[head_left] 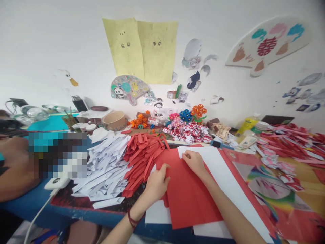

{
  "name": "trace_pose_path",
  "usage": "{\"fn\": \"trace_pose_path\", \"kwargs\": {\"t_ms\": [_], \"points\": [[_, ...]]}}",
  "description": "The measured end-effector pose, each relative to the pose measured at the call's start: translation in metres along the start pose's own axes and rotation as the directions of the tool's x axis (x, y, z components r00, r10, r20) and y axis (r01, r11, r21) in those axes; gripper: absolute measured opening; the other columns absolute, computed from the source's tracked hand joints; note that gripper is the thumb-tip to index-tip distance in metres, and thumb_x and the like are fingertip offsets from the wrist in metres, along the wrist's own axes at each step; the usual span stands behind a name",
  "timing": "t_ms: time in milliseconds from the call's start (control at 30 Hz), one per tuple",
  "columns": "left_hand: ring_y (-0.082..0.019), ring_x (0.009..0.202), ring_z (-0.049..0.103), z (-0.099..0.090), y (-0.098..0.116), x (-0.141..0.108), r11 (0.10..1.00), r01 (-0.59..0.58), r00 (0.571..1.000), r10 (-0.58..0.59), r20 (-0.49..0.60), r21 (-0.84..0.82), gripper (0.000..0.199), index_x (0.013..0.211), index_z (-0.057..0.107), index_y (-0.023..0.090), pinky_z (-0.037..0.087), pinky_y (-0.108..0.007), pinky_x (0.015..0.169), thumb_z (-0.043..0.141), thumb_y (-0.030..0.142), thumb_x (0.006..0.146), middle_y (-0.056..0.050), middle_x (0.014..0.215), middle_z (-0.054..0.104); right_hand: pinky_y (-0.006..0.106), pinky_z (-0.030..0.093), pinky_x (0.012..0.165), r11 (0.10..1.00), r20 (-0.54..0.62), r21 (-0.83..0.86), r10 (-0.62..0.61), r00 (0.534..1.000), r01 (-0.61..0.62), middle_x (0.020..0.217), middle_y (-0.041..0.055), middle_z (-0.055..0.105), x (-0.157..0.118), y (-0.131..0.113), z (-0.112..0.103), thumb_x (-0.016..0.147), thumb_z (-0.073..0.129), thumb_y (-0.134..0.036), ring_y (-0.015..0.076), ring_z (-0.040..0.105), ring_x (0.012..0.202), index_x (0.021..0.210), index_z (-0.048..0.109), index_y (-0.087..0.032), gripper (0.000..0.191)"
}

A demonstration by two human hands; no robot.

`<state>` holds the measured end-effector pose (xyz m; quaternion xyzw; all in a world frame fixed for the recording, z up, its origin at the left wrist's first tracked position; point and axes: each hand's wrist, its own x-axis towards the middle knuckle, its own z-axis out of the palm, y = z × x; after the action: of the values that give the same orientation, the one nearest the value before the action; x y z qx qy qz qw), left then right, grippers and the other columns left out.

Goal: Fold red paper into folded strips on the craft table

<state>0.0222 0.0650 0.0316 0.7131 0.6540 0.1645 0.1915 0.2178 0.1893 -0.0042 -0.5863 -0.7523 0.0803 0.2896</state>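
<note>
A large red paper sheet (189, 200) lies at a slant in front of me, over white paper sheets (236, 183). My left hand (157, 183) rests over the sheet's left edge, with thumb and forefinger apart and the other fingers mostly hidden. My right hand (194, 162) is closed in a pinch at the red sheet's upper part, where white paper shows. Just left of the sheet lies a heap of folded red paper strips (144, 156). Beyond it is a bigger heap of folded white paper strips (106, 166).
Another person's arm (15, 166) reaches in from the left, near a white power strip (58, 181). Paper flowers (190, 130), a tape roll (114, 120) and a yellow bottle (248, 123) line the back. A printed plastic packet (269, 186) lies right.
</note>
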Motion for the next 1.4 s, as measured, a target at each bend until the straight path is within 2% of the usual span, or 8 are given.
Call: {"fn": "trace_pose_path", "kwargs": {"t_ms": [233, 400, 500, 900, 1067, 1267, 1400], "points": [[-0.018, 0.074, 0.059, -0.001, 0.002, -0.005, 1.0, -0.028, 1.0, 0.028, -0.001, -0.015, 0.033, 0.116, 0.05, 0.028, 0.034, -0.024, 0.061, 0.048, 0.023, 0.083, -0.001, 0.076, 0.062, 0.024, 0.022, 0.053, 1.0, 0.01, -0.003, -0.004, 1.0, 0.004, 0.051, -0.0011, 0.055, 0.001, 0.005, 0.003, 0.08, 0.049, -0.03, 0.0122, 0.048, 0.051, 0.055, 0.049, -0.019, 0.027], [-0.016, 0.077, 0.06, -0.005, 0.001, -0.004, 0.996, -0.075, 0.997, 0.076, 0.024, -0.058, 0.027, 0.105, 0.059, 0.029, 0.036, -0.024, 0.064, 0.047, 0.019, 0.082, 0.0, 0.084, 0.066, 0.025, 0.022, 0.053, 1.0, 0.001, 0.007, -0.002, 1.0, 0.002, 0.049, -0.0016, 0.053, 0.001, 0.006, 0.005, 0.08, 0.049, -0.032, 0.0122, 0.047, 0.05, 0.055, 0.049, -0.02, 0.028], [-0.015, 0.076, 0.06, -0.008, 0.001, -0.003, 0.989, -0.099, 0.994, 0.103, 0.037, -0.109, 0.027, 0.102, 0.063, 0.028, 0.036, -0.023, 0.064, 0.047, 0.017, 0.082, 0.001, 0.081, 0.066, 0.025, 0.022, 0.052, 1.0, -0.003, 0.013, 0.003, 1.0, -0.003, 0.049, -0.0017, 0.053, 0.001, 0.004, 0.003, 0.08, 0.049, -0.031, 0.0122, 0.046, 0.049, 0.054, 0.048, -0.02, 0.028], [-0.012, 0.059, 0.048, -0.007, -0.001, -0.007, 0.973, -0.099, 0.994, 0.107, 0.024, -0.21, 0.026, 0.094, 0.068, 0.026, 0.026, -0.021, 0.055, 0.048, 0.017, 0.08, 0.003, 0.059, 0.051, 0.024, 0.022, 0.053, 0.998, 0.016, 0.056, 0.002, 1.0, -0.003, 0.051, -0.0008, 0.054, 0.001, 0.001, 0.0, 0.08, 0.05, -0.03, 0.0124, 0.045, 0.05, 0.054, 0.051, -0.019, 0.028], [-0.01, 0.052, 0.042, -0.003, -0.007, -0.006, 0.943, -0.118, 0.989, 0.138, 0.044, -0.312, 0.022, 0.086, 0.068, 0.022, 0.025, -0.021, 0.052, 0.048, 0.018, 0.08, 0.005, 0.053, 0.041, 0.023, 0.023, 0.054, 0.999, -0.007, 0.048, 0.019, 1.0, -0.019, 0.052, -0.0014, 0.054, 0.0, -0.002, -0.002, 0.08, 0.05, -0.03, 0.0118, 0.045, 0.052, 0.055, 0.05, -0.019, 0.027], [-0.01, 0.049, 0.049, -0.003, -0.013, -0.007, 0.86, -0.104, 0.982, 0.169, 0.087, -0.499, 0.025, 0.099, 0.061, 0.017, 0.031, -0.019, 0.051, 0.045, 0.031, 0.088, 0.006, 0.052, 0.044, 0.022, 0.025, 0.054, 0.999, 0.006, 0.038, 0.016, 1.0, -0.016, 0.053, -0.002, 0.055, -0.001, -0.001, -0.004, 0.08, 0.051, -0.028, 0.0116, 0.047, 0.052, 0.056, 0.052, -0.019, 0.026], [-0.009, 0.048, 0.045, -0.005, -0.013, -0.009, 0.861, -0.148, 0.973, 0.216, 0.085, -0.487, 0.029, 0.108, 0.061, 0.017, 0.03, -0.018, 0.049, 0.047, 0.032, 0.087, 0.006, 0.053, 0.046, 0.022, 0.026, 0.055, 0.998, 0.027, 0.057, -0.007, 1.0, 0.005, 0.054, -0.0021, 0.057, -0.001, -0.002, -0.007, 0.081, 0.051, -0.028, 0.0118, 0.048, 0.054, 0.057, 0.054, -0.019, 0.025]]}}
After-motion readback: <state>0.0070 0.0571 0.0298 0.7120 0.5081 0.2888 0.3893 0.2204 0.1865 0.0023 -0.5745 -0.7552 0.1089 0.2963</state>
